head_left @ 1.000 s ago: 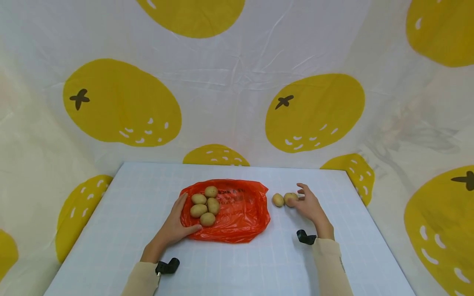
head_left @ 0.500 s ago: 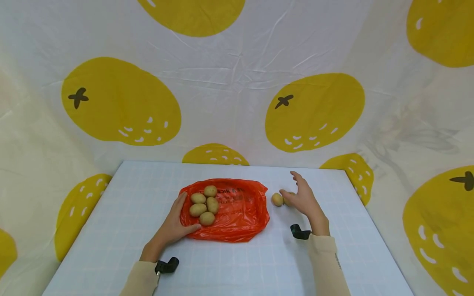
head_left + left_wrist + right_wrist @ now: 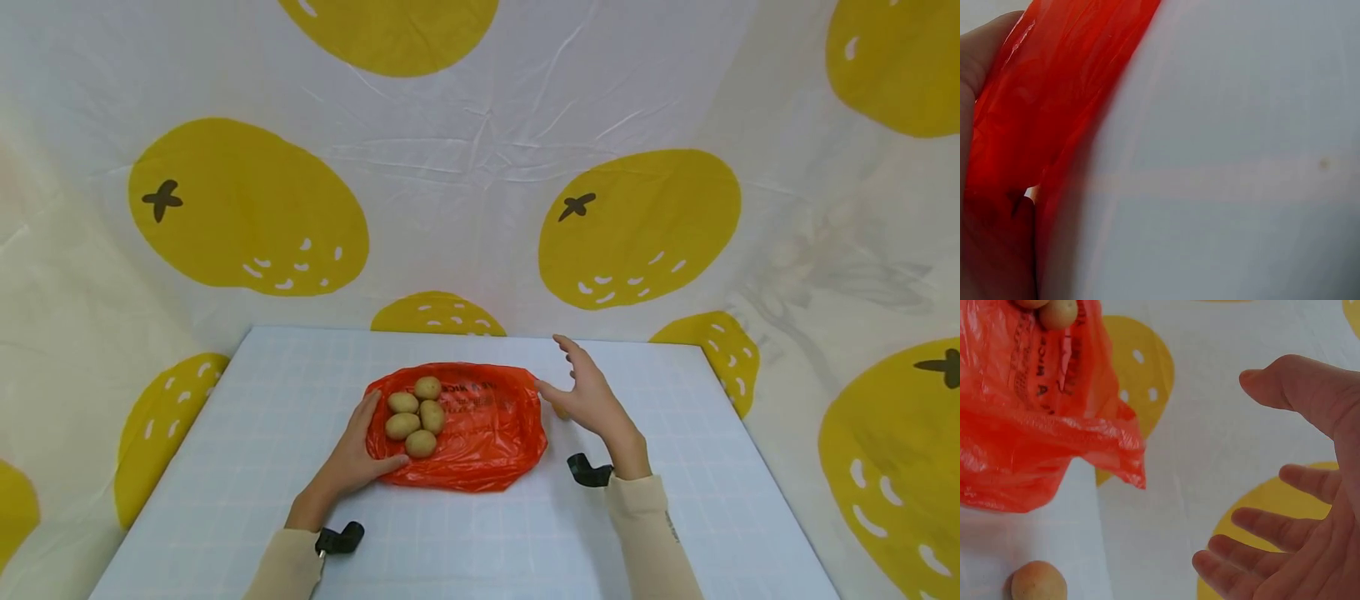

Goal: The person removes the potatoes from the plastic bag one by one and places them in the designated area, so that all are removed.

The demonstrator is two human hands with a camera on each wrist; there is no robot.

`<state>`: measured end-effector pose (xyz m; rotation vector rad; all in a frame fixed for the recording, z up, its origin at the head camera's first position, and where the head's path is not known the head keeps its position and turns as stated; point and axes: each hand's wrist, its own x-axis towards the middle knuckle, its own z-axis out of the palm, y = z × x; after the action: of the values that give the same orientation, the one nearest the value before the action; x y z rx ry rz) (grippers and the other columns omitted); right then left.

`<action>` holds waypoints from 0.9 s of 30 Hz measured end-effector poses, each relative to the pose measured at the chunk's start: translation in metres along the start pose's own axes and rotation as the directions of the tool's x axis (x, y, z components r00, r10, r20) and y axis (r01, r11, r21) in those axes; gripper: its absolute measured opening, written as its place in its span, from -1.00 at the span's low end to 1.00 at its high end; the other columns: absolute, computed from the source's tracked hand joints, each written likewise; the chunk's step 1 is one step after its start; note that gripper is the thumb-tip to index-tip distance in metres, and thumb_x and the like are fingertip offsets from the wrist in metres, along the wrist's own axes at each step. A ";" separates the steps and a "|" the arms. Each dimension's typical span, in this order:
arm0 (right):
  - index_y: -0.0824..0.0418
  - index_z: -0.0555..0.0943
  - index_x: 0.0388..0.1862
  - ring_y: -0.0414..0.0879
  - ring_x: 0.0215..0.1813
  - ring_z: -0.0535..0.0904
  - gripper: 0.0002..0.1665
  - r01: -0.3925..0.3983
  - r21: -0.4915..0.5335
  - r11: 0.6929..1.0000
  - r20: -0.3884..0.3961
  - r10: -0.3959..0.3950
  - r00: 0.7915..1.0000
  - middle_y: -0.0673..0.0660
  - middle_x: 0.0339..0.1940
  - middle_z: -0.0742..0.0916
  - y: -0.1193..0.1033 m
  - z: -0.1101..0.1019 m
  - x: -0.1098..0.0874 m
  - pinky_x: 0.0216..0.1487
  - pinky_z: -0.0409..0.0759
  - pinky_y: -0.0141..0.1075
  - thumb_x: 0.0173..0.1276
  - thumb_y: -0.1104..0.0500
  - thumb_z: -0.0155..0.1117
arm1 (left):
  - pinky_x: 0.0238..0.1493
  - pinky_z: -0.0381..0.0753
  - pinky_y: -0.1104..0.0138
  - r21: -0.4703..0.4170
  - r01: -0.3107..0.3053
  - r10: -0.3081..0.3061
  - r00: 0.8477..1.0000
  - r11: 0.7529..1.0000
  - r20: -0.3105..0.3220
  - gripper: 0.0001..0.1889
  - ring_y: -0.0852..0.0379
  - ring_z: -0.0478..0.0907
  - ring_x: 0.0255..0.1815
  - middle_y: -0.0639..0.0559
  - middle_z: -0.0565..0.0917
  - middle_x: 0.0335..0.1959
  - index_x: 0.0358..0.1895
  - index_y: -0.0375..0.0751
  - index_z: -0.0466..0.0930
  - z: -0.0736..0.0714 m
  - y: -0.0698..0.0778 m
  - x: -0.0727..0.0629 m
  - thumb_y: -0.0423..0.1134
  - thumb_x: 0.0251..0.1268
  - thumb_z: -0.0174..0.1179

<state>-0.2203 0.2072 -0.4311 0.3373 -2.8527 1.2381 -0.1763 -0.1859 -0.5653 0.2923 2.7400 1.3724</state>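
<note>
A red plastic bag (image 3: 491,437) lies spread out with its mouth upward. Several potatoes (image 3: 432,417) sit together in its left part. My left hand (image 3: 354,454) holds the bag's left edge, thumb along the near side; the left wrist view shows red plastic (image 3: 1054,94) between thumb and fingers. Near the bag's right edge my right hand (image 3: 592,402) hovers with fingers spread and nothing in its palm. Beneath it a loose potato (image 3: 562,412) is mostly covered in the head view. The right wrist view shows a potato (image 3: 1039,584) on the table outside the bag.
The table (image 3: 465,542) has a pale checked cover. Behind it hangs a white curtain (image 3: 457,183) printed with large yellow fruit, which also closes in both sides.
My right hand has lifted off the right-hand loose potato and moved left to the bag's right edge, its fingers spreading. The left hand and the potatoes in the bag have stayed put.
</note>
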 end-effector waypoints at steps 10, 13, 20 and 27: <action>0.13 0.15 0.65 0.26 0.54 0.32 0.00 0.074 0.058 0.996 0.040 -0.077 0.996 0.20 0.61 0.34 -0.021 0.013 0.002 0.45 0.45 0.20 0.36 0.02 0.44 | 0.50 0.15 -0.37 0.005 0.002 -0.002 1.000 1.000 0.002 0.32 -0.33 -0.07 0.67 -0.24 -0.09 0.70 0.70 -0.13 -0.23 0.000 0.002 -0.001 0.22 0.04 0.52; 0.14 0.15 0.65 0.24 0.55 0.33 0.01 0.090 0.099 0.991 0.075 -0.097 0.992 0.17 0.62 0.34 -0.026 0.018 0.002 0.44 0.46 0.20 0.36 0.00 0.44 | 0.50 0.15 -0.38 0.004 -0.002 0.002 1.000 1.000 -0.003 0.31 -0.33 -0.05 0.67 -0.25 -0.08 0.69 0.69 -0.14 -0.22 0.000 0.002 -0.001 0.22 0.05 0.52; 0.03 0.15 0.65 0.21 0.57 0.33 0.02 0.072 0.198 0.978 0.158 -0.104 0.982 0.11 0.63 0.32 -0.037 0.032 0.003 0.41 0.48 0.21 0.35 -0.05 0.47 | 0.50 0.15 -0.38 -0.005 -0.013 0.013 1.000 1.000 -0.011 0.31 -0.33 -0.05 0.67 -0.26 -0.06 0.69 0.69 -0.15 -0.20 0.001 0.000 -0.001 0.20 0.04 0.53; 0.04 0.20 0.65 0.18 0.52 0.39 -0.01 0.119 0.137 0.983 0.223 -0.147 0.964 0.12 0.58 0.40 -0.043 0.057 0.011 0.45 0.46 0.16 0.35 -0.05 0.46 | 0.48 0.18 -0.38 -0.006 -0.005 0.005 1.000 1.000 -0.016 0.32 -0.33 -0.05 0.67 -0.24 -0.07 0.69 0.70 -0.11 -0.21 0.001 0.000 -0.001 0.23 0.03 0.52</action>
<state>-0.2184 0.1353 -0.4382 0.7108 -2.8854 1.4384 -0.1751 -0.1852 -0.5659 0.2888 2.7494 1.3905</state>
